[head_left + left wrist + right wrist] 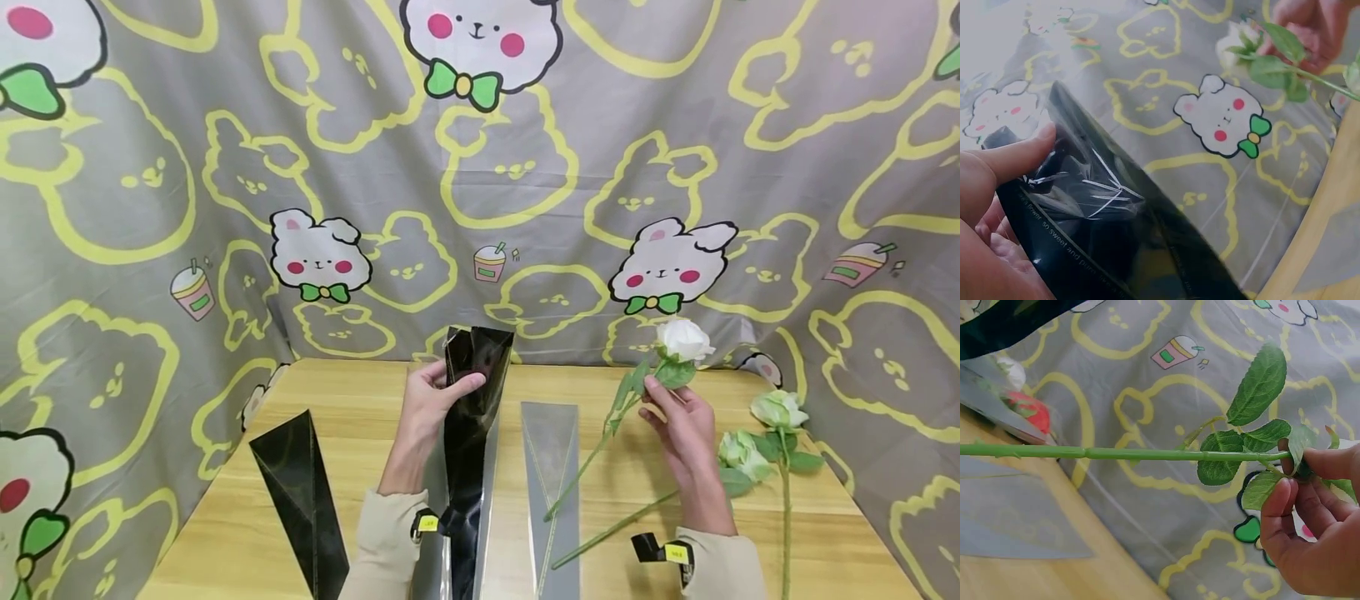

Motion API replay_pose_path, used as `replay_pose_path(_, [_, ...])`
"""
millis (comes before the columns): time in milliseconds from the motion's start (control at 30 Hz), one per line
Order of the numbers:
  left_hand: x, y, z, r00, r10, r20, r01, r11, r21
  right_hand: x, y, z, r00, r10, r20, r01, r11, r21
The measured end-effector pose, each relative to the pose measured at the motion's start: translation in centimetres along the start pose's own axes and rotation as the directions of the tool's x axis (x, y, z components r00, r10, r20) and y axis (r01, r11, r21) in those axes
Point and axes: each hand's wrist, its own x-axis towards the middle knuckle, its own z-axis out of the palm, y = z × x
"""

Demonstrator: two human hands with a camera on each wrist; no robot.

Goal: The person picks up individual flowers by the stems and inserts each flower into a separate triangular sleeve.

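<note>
Beige cuffs (723, 562) with black straps (428, 523) reach in on either side of the grey wrapper (551, 419), which lies flat on the wooden surface (622, 500). Well to the left of the grey wrapper lies a flat black wrapper (285, 483). To its right are two pale green roses: the nearer rose (740, 452) has a stem that slants over the grey wrapper, while the farther rose (778, 409) has a stem that runs towards the near edge. Just left of the grey wrapper, the left hand (431, 408) grasps a long black wrapper (468, 454), thumb across the front and the other fingers behind; in the left wrist view, small pale lettering runs along it. On the right of the grey wrapper, the right hand (688, 429) pinches a white rose (684, 340) between thumb and fingers just under the bloom, among its leaves. That rose's thin stem slopes down to the left, its tip over the grey wrapper; whether it touches, I cannot tell. Beyond the grey wrapper hangs a curtain (420, 187) with yellow outlines, white rabbits and pink cups.
</note>
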Motion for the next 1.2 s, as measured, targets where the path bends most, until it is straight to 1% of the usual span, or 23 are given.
replay_pose_path(133, [-0.1,-0.1,0.1,1.0,0.027,-0.006,-0.027,1.0,0.0,0.3,-2.2,1.1,0.996,-0.068,0.056,0.067,0.997,0.024])
replay_pose_path(267, [-0.2,-0.3,0.2,0.999,0.038,-0.026,-0.039,0.999,-0.01,0.7,-4.7,2.5,0.978,-0.165,0.125,0.158,0.985,0.068])
replay_pose_path(400, [-0.2,-0.4,0.3,0.999,0.039,-0.029,-0.039,0.999,0.0,0.7,-7.0,4.1,0.956,-0.233,0.18,0.205,0.965,0.161])
replay_pose_path(500, [-0.2,-0.4,0.4,0.999,0.041,-0.025,-0.04,0.999,0.013,0.5,-8.6,5.2,0.941,-0.28,0.191,0.229,0.94,0.252])
replay_pose_path(633, [-0.2,-0.4,0.3,0.999,0.035,-0.011,-0.035,0.999,0.027,0.2,-10.4,6.5,0.921,-0.349,0.172,0.277,0.899,0.34])
replay_pose_path(767, [-0.2,-0.6,0.3,1.0,0.03,0.005,-0.03,0.998,0.051,0.0,-12.1,8.0,0.899,-0.408,0.162,0.323,0.864,0.387])
replay_pose_path(900, [-0.2,-0.7,0.3,0.999,0.041,0.024,-0.043,0.997,0.071,-0.2,-13.7,9.3,0.872,-0.468,0.143,0.366,0.817,0.445])
replay_pose_path(967, [-0.2,-0.7,0.3,0.999,0.044,0.028,-0.046,0.996,0.072,-0.2,-14.4,9.8,0.862,-0.491,0.124,0.385,0.795,0.469])
replay_pose_path(1067, [-0.3,-0.7,0.4,0.998,0.054,0.036,-0.056,0.996,0.069,-0.3,-15.3,10.5,0.858,-0.506,0.086,0.403,0.768,0.498])
replay_pose_path(1200, [-0.3,-0.8,0.7,0.996,0.073,0.058,-0.077,0.994,0.076,-0.5,-16.3,11.4,0.854,-0.521,0.009,0.441,0.732,0.519])
